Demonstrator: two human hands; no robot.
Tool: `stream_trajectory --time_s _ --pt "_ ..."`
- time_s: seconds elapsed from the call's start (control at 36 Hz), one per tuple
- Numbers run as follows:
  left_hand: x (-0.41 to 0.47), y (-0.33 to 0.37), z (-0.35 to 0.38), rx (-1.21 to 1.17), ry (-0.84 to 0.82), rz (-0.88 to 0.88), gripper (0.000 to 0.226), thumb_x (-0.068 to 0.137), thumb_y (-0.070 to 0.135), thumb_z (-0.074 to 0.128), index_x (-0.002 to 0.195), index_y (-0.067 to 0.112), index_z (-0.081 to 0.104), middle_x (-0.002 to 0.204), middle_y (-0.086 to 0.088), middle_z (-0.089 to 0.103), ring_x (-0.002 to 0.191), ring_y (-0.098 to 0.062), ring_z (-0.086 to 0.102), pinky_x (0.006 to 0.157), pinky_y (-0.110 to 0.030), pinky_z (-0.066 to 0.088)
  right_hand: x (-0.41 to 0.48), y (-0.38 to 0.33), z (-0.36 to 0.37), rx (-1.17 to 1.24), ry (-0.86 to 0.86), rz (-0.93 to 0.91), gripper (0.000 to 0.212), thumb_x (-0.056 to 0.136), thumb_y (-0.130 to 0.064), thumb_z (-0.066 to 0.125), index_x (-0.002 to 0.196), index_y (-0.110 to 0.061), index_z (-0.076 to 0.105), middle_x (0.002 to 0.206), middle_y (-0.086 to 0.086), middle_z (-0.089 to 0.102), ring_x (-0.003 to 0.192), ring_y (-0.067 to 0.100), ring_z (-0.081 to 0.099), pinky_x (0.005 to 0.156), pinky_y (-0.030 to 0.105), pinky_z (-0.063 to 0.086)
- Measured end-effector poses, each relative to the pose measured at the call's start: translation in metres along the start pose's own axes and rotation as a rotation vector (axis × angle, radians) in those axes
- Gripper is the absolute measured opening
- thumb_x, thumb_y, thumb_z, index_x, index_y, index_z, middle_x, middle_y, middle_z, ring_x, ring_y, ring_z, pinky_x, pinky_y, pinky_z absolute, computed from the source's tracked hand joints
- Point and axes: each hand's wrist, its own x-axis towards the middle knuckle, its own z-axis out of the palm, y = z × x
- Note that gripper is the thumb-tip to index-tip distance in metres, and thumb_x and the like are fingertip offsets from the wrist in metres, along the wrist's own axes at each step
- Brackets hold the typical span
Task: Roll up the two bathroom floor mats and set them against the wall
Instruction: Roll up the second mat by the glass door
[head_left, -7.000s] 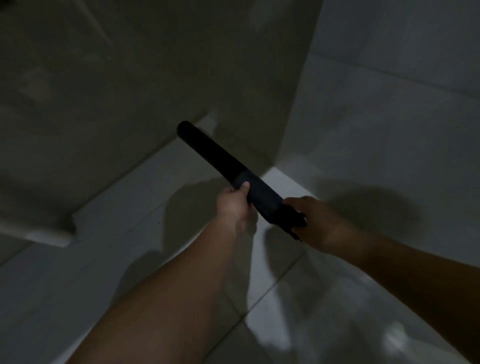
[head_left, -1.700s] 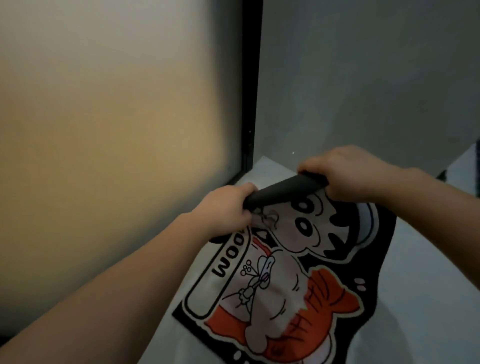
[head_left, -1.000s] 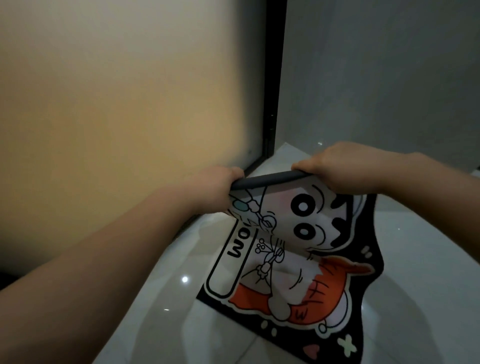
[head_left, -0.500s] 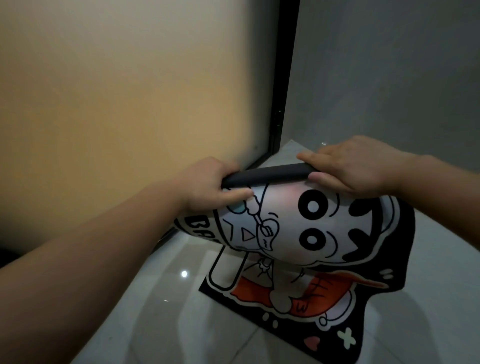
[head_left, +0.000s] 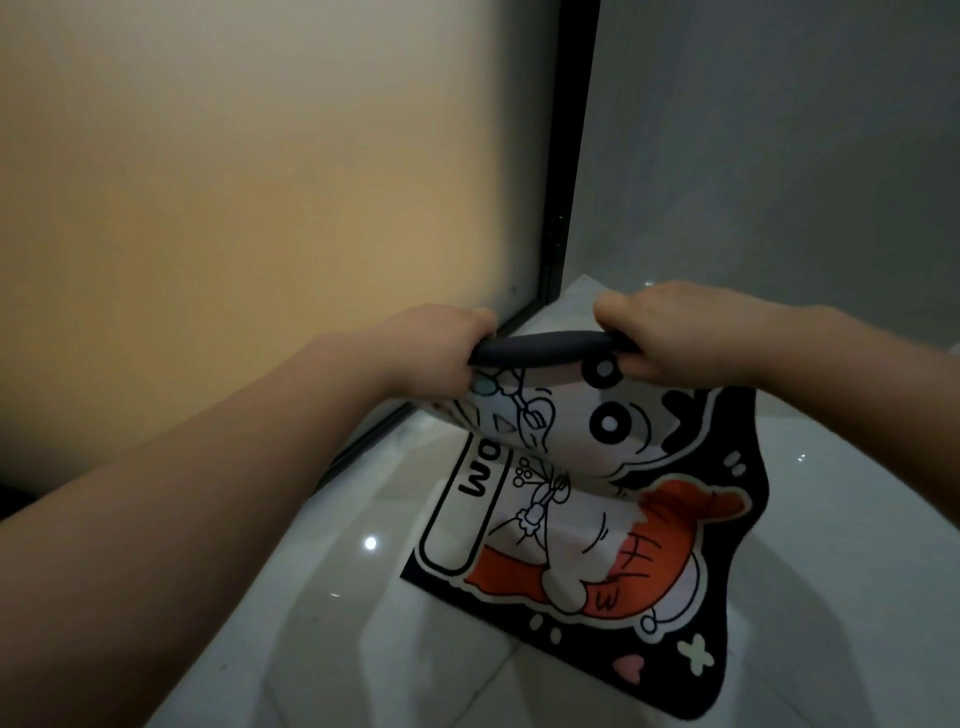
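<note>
A cartoon floor mat (head_left: 582, 525) with a black border, a white figure and an orange patch lies partly on the pale tiled floor. Its far edge is lifted and curled into a thin dark roll (head_left: 545, 349). My left hand (head_left: 441, 353) grips the roll's left end. My right hand (head_left: 670, 338) grips its right end, fingers wrapped over the top. The mat bulges below the roll and its near end rests flat on the tiles. No other mat is in view.
A frosted, warmly lit glass panel (head_left: 270, 197) in a black frame (head_left: 563, 171) stands at the left. A grey wall (head_left: 779, 156) rises behind the mat. Glossy white floor tiles (head_left: 363, 623) surround the mat.
Seven seconds ago both hands held a fully rolled dark mat elsewhere. Over the last second the hands kept gripping this mat's curled far edge while the loose part sagged and shifted beneath.
</note>
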Motion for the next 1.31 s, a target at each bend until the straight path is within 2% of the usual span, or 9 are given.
stream_trajectory --time_s 0.17,0.33,0.58,0.69,0.83,0.92,1.0,1.08,1.31 --pt "-0.006 -0.004 0.008 -0.106 0.074 0.000 0.031 0.090 0.011 0.046 0.119 0.022 0.043 0.084 -0.004 0.056 0.073 -0.023 0.052 0.064 -0.032 0.036 0.004 0.003 0.006 -0.199 0.143 -0.092 0.032 0.092 -0.027 0.040 0.121 -0.027 0.026 0.086 0.001 0.056 0.069 0.024 0.055 0.058 0.034 0.044" --pt "-0.013 -0.009 0.006 0.036 0.179 0.094 0.043 0.091 0.057 0.033 0.116 0.025 0.048 0.085 0.005 0.060 0.075 -0.019 0.053 0.066 -0.032 0.036 0.002 0.004 0.011 -0.224 0.210 -0.211 0.069 0.081 -0.067 0.003 0.120 -0.021 0.038 0.099 0.001 0.062 0.080 0.025 0.062 0.064 0.037 0.050" --pt "-0.007 -0.003 0.001 0.106 0.088 0.034 0.016 0.092 0.037 0.051 0.099 0.024 0.045 0.067 0.011 0.042 0.071 -0.019 0.045 0.063 -0.030 0.032 0.011 -0.009 0.004 -0.226 0.119 -0.129 0.019 0.092 -0.040 0.042 0.091 -0.021 0.037 0.090 0.000 0.054 0.065 0.018 0.040 0.058 0.032 0.033" --pt "-0.006 0.001 -0.004 0.129 0.083 0.013 0.018 0.085 0.026 0.056 0.091 0.025 0.038 0.065 0.010 0.040 0.066 -0.020 0.044 0.061 -0.030 0.031 0.017 -0.016 0.002 -0.086 0.048 -0.041 0.024 0.088 -0.031 0.054 0.091 -0.019 0.034 0.066 -0.004 0.042 0.053 0.015 0.039 0.053 0.034 0.037" --pt "-0.005 -0.002 0.003 -0.006 0.115 -0.047 0.020 0.087 0.010 0.051 0.102 0.015 0.039 0.068 0.001 0.046 0.060 -0.020 0.044 0.053 -0.032 0.030 0.021 -0.014 0.003 -0.135 0.087 -0.078 0.039 0.090 -0.038 0.052 0.120 -0.020 0.037 0.077 0.000 0.055 0.068 0.026 0.054 0.059 0.034 0.043" --pt "-0.008 -0.006 0.009 -0.021 0.180 0.012 0.031 0.090 0.027 0.053 0.118 0.019 0.040 0.084 0.001 0.058 0.068 -0.022 0.052 0.059 -0.031 0.034 0.020 -0.009 0.005 -0.172 0.174 -0.176 0.049 0.086 -0.066 0.031 0.110 -0.024 0.041 0.082 -0.001 0.060 0.069 0.022 0.056 0.057 0.032 0.040" --pt "-0.009 -0.010 0.014 0.092 0.273 0.081 0.048 0.088 0.061 0.041 0.117 0.022 0.044 0.091 0.004 0.060 0.078 -0.022 0.057 0.064 -0.032 0.036 0.019 -0.009 0.007 -0.113 0.198 -0.212 0.043 0.088 -0.058 0.018 0.104 -0.025 0.041 0.089 -0.001 0.059 0.073 0.023 0.056 0.060 0.034 0.040" --pt "-0.008 -0.013 0.017 0.075 0.279 0.109 0.041 0.091 0.053 0.030 0.114 0.023 0.047 0.093 0.002 0.061 0.078 -0.022 0.055 0.063 -0.033 0.033 0.017 -0.008 0.008 -0.098 0.173 -0.199 0.028 0.093 -0.045 0.027 0.109 -0.025 0.040 0.098 0.000 0.056 0.075 0.020 0.051 0.062 0.033 0.038" --pt "-0.001 0.002 0.007 0.109 0.132 0.023 0.021 0.082 0.031 0.058 0.089 0.024 0.040 0.087 0.000 0.057 0.077 -0.024 0.053 0.062 -0.031 0.034 0.014 -0.018 0.007 -0.036 0.063 -0.034 0.022 0.083 -0.028 0.060 0.088 -0.019 0.040 0.087 0.001 0.047 0.069 0.019 0.040 0.055 0.028 0.030"
